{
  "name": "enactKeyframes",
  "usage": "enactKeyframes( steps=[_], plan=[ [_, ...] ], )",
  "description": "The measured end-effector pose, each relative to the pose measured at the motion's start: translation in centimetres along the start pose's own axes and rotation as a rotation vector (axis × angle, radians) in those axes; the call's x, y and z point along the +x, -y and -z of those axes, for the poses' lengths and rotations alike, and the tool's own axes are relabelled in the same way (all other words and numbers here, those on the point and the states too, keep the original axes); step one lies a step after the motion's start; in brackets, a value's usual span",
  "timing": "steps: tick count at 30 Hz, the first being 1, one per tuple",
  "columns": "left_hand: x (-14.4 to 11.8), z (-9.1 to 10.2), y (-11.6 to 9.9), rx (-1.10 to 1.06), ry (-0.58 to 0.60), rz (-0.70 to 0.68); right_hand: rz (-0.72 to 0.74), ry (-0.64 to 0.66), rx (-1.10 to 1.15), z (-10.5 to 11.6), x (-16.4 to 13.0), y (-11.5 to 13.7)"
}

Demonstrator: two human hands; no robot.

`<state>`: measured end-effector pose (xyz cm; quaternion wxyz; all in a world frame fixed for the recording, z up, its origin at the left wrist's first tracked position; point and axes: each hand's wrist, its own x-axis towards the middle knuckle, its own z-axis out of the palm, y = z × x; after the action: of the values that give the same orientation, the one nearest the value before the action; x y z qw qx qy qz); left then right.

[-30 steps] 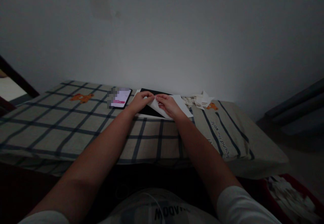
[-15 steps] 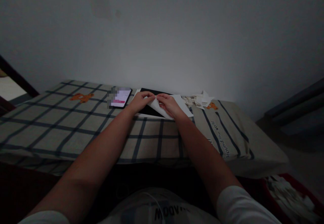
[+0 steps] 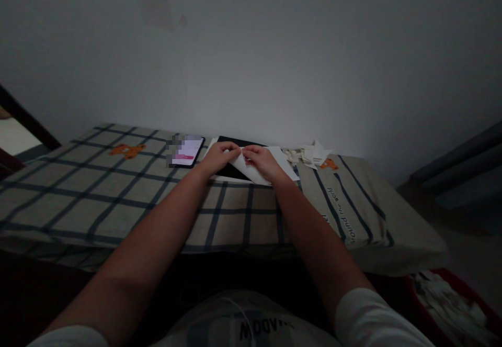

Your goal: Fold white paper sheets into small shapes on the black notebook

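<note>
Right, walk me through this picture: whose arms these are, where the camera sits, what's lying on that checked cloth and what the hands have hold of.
There is no machine here. The camera is worn on a person's head and looks forward and down, so the two bare arms reaching away from you are that person's own. The room is dim.

The left hand and the right hand meet over a white sheet of paper, each pinching its raised edge with the fingertips. Under the paper lies a flat black board or pad.

All of this rests on a checked cloth printed with small orange bears. To the left of the hands lies a phone with its screen lit. To the right sits a pile of small folded white paper pieces. A plain wall stands behind.
</note>
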<state>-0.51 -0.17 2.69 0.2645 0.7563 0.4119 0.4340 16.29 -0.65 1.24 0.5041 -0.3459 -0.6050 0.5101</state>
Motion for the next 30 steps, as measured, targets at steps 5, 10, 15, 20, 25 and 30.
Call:
enactKeyframes(
  steps=[5, 10, 15, 20, 25, 30],
  plan=[
    [-0.1, -0.2, -0.1, -0.013, -0.012, -0.003, 0.049, -0.019, -0.107, -0.1, -0.2, 0.1],
    [0.0, -0.4, 0.3, -0.038, -0.006, 0.004, 0.112, -0.057, -0.173, -0.2, -0.3, 0.1],
    [0.1, -0.2, 0.5, -0.019, -0.019, 0.020, 0.042, -0.004, -0.062, 0.2, -0.1, 0.0],
    [0.1, 0.0, 0.4, -0.031, -0.006, 0.033, -0.051, 0.048, -0.028, 0.7, 0.1, 0.0],
    [0.0, 0.1, 0.1, -0.025, 0.039, 0.049, -0.045, 0.012, -0.055, 0.7, -0.1, 0.3],
    [-0.1, 0.2, -0.1, 0.008, 0.058, 0.032, -0.025, 0.062, -0.075, 0.9, -0.2, 0.4]
  ],
)
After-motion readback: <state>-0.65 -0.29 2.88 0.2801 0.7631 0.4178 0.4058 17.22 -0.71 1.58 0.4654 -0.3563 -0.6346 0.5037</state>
